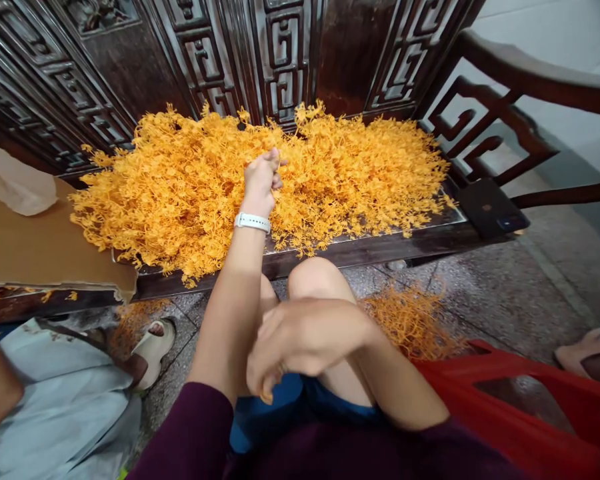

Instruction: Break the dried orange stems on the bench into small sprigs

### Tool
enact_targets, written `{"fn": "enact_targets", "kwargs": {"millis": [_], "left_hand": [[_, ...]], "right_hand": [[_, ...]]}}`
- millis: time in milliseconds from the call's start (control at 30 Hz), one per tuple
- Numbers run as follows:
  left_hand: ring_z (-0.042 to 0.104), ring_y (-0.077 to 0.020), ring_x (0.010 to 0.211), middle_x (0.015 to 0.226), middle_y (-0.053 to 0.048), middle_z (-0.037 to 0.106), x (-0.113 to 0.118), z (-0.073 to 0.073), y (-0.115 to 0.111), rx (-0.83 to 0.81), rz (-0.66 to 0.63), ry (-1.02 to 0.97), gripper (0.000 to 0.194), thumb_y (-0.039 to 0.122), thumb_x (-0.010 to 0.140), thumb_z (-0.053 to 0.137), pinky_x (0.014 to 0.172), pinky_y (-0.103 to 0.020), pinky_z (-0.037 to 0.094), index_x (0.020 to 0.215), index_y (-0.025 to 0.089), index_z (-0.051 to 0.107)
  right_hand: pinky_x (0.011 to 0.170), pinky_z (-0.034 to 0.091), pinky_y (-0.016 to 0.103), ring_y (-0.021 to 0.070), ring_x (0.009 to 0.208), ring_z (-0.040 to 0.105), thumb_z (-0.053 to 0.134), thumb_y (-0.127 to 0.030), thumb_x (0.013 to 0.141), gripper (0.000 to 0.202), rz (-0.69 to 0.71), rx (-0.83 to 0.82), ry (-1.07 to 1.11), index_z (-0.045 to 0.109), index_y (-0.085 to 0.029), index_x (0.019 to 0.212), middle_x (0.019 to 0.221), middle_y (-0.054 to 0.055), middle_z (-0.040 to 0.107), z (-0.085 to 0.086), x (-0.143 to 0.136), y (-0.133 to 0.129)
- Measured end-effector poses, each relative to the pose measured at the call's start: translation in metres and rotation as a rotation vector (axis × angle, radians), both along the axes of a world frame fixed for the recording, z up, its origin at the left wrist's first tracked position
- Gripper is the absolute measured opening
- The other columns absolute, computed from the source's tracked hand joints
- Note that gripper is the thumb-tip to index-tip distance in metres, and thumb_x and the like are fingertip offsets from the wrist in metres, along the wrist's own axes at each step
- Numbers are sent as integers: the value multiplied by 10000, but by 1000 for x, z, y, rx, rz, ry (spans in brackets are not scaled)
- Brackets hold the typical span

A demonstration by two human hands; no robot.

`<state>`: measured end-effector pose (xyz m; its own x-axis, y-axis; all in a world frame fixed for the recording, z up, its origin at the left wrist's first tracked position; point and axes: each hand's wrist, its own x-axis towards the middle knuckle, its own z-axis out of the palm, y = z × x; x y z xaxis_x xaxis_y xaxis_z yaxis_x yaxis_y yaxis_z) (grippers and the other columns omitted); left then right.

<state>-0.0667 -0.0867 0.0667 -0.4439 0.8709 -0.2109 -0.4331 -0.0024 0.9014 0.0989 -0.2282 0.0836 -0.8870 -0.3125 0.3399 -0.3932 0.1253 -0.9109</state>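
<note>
A large heap of orange plastic flower-like pieces (190,180) with thin branching stems covers the dark wooden bench seat. My left hand (263,179), with a white watch band (253,223) at the wrist, reaches into the middle of this heap. Its fingers are curled closed, and whatever they hold is hidden against the orange. Above my lap, my right hand (300,340) hangs over my left forearm, bent at the wrist with fingers pointing down. Motion blurs it, and its grip does not show clearly.
At the left, a cardboard sheet (40,233) overlaps the bench's front edge (370,253). A dark phone (493,208) lies at the bench's right end. Orange strands (410,320) litter the floor beside a red plastic stool (520,407). Another person (65,393) sits at my left.
</note>
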Motion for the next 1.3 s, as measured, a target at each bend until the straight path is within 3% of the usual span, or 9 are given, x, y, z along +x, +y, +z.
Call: {"fn": "enact_targets", "kwargs": {"millis": [100,233,333,533,700,800,967,1200,1300], "left_hand": [[263,-18,437,752,18,689,-6,1,2,67,-28,87,213,261,993,720,388,-185,245,844,206,578],[257,-34,450,770,18,710,3,5,-11,114,-19,184,222,294,979,743,419,-208,234,849,214,582],[323,-43,470,755,12,698,8,6,-18,153,-47,229,187,255,982,726,449,-219,244,847,210,605],[638,-113,741,750,-9,669,16,16,-32,344,-329,429,226,136,783,907,642,-220,446,752,168,686],[635,-113,727,739,-18,691,25,23,-48,352,-583,494,238,60,686,946,752,-247,506,728,142,726],[625,-108,721,732,-13,680,28,20,-49,381,-543,495,226,63,747,900,721,-239,489,722,151,694],[554,-94,641,716,5,646,25,12,-37,317,-206,389,295,35,800,789,558,-220,376,705,188,556],[402,-32,447,768,15,734,-12,4,-9,130,56,36,280,118,875,744,404,-173,279,767,219,506],[382,-22,441,825,0,768,-17,6,-12,142,41,-10,250,141,871,783,398,-156,282,812,218,553]], "right_hand": [[947,591,327,211,1014,768,483,-255,1106,260,226,-72,-47,718,-149,1076,1070,144,803,1,0,8],[624,542,232,103,615,590,683,-470,998,196,-787,-974,237,720,-277,989,787,-22,707,-18,8,49],[534,452,186,66,564,482,801,-385,873,224,-1198,-1324,188,675,-255,1007,768,-57,635,-36,7,64],[494,392,211,72,532,488,845,-465,825,364,-1432,-1106,152,597,-251,983,732,-64,610,-42,-2,53],[503,384,224,83,526,495,783,-541,897,393,-1588,-904,250,516,-256,860,686,-61,599,-46,-4,56],[514,372,217,83,533,483,743,-528,945,372,-1644,-833,295,525,-247,836,670,-55,589,-51,-3,59],[575,413,217,91,558,495,662,-446,1028,330,-1371,-501,181,600,-216,800,627,-45,570,-44,0,43],[767,539,223,146,830,737,615,-198,1021,152,128,10,-204,757,-145,1007,986,74,800,-30,-13,-6],[857,565,263,200,936,759,687,-234,985,153,267,-119,-223,787,-120,1004,1014,121,795,-21,-6,9]]}}
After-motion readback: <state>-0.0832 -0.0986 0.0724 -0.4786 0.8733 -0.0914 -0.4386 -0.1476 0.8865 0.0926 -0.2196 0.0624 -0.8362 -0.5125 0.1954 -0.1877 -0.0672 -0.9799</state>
